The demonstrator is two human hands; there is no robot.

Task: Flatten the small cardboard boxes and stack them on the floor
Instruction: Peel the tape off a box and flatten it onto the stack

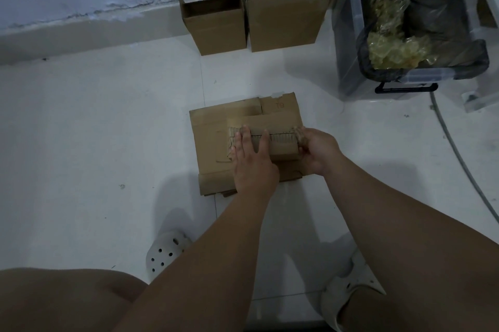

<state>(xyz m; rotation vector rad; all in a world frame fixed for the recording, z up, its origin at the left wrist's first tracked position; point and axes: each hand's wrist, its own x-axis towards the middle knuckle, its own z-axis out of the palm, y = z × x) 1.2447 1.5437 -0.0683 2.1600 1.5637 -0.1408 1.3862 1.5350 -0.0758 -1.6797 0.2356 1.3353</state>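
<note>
A stack of flattened brown cardboard (210,148) lies on the white floor in the middle of the view. On top of it sits a small cardboard box (280,142), partly collapsed. My left hand (251,158) presses down on its top with straight fingers. My right hand (317,150) grips the box's right end, fingers curled around the edge. Two upright open boxes stand by the wall: a smaller one (216,26) and a larger one (283,15) to its right.
A clear plastic bin (351,34) with a black bag of crumpled plastic stands at the right. A grey cable (453,148) runs across the floor beside it. My white clogs (164,250) are near the bottom of the view.
</note>
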